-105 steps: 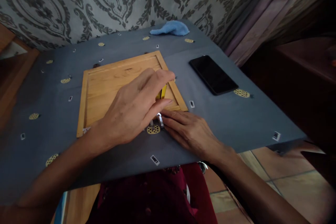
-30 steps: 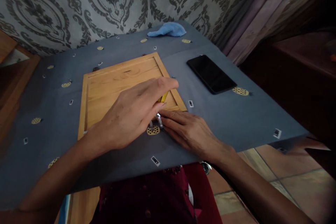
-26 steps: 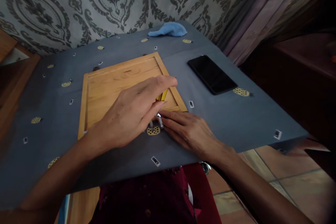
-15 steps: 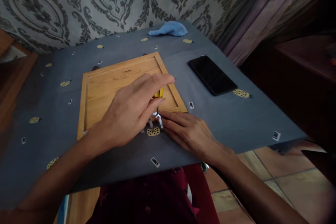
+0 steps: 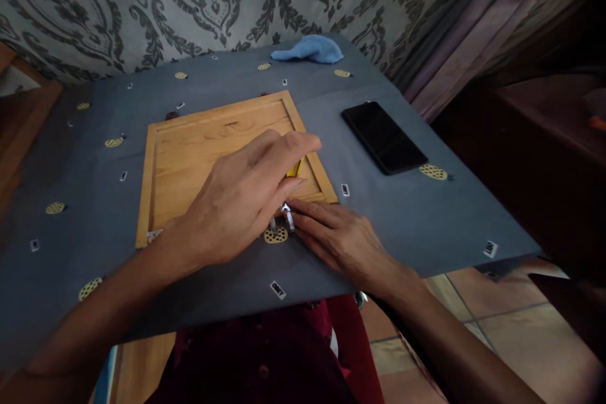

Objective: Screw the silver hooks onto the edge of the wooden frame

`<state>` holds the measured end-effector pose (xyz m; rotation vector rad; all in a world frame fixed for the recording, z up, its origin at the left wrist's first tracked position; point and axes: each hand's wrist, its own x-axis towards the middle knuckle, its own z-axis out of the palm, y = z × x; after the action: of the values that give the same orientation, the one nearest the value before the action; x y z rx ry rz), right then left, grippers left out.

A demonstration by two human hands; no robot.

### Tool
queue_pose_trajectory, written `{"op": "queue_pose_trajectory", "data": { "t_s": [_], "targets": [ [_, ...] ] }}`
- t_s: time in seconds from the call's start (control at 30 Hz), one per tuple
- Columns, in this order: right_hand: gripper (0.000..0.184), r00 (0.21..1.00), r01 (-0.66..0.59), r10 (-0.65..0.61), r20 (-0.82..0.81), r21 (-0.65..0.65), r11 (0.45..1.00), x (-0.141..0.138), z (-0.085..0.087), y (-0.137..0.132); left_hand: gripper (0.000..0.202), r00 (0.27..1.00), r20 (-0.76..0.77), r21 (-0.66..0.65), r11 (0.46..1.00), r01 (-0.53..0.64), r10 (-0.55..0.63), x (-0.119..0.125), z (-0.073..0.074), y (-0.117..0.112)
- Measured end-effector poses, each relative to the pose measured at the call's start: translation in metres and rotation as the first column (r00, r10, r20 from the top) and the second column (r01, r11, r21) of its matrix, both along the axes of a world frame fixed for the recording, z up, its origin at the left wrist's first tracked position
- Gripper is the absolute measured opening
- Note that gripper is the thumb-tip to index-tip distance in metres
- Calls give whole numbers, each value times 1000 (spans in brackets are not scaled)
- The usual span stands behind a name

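One tray (image 5: 189, 158); one tool (image 5: 294, 168); one phone (image 5: 384, 137)

One camera sits on the person's head. It looks forward and down at the counter (image 5: 426, 227) from close up. Both arms come in from the bottom edge, and the left hand (image 5: 237, 202) and right hand (image 5: 341, 240) meet in the middle. The patterned wall (image 5: 142, 0) is far off at 12 o'clock. The tiled floor (image 5: 511, 341) shows at 5 o'clock.

A: The pale rectangular wooden panel (image 5: 208, 158) is smooth and satin; the grey tablecloth (image 5: 426, 214) under it is matt cloth.
B: The small metal bracket (image 5: 287, 216) at its near edge shines; the slim yellow handle (image 5: 294, 168) looks plastic. Right of the panel, the black phone (image 5: 384, 137) is glossy.
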<state>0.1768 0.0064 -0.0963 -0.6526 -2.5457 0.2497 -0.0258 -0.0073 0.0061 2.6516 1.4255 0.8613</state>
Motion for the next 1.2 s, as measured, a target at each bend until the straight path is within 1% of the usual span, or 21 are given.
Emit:
{"op": "queue_pose_trajectory", "data": {
  "t_s": [0.2, 0.37, 0.43, 0.57, 0.73, 0.87, 1.0, 1.13, 1.2],
  "targets": [
    [29, 1000, 9, -9, -6, 11, 1000, 0, -1, 0, 39, 999, 10, -65, 997, 44, -44, -5, 4, 0],
    [28, 1000, 8, -8, -6, 14, 1000, 0, 1, -1, 39, 998, 43, -10, 999, -44, 45, -10, 9, -2],
    [29, 1000, 8, -8, -5, 3, 1000, 0, 1, -1, 38, 997, 57, -18, 998, -60, 61, -11, 9, -2],
    [30, 1000, 8, -8, -7, -6, 1000, 0, 1, 0, 39, 999, 32, -68, 998, -18, 21, -8, 5, -2],
    [30, 1000, -6, 6, -4, -12, 1000, 0, 0, 0, 38, 1000, 1, -57, 998, 29, -29, -6, 1, -1],
    [28, 1000, 6, -6, -3, 11, 1000, 0, 0, 0, 36, 999, 2, -65, 997, 41, -41, -6, 1, 1],
    [27, 1000, 5, -5, -16, 26, 1000, 0, 1, 0, 31, 999, -9, -27, 999, 47, -48, -3, 1, 1],
    [26, 1000, 1, -1, 1, 26, 1000, 0, 1, 0, 24, 999, -29, 38, 999, -25, 26, 1, -1, 1],
    [27, 1000, 2, -2, 6, 25, 1000, 0, 1, 0, 24, 999, -25, 62, 998, -30, 32, 2, -2, 0]
  ]
}}
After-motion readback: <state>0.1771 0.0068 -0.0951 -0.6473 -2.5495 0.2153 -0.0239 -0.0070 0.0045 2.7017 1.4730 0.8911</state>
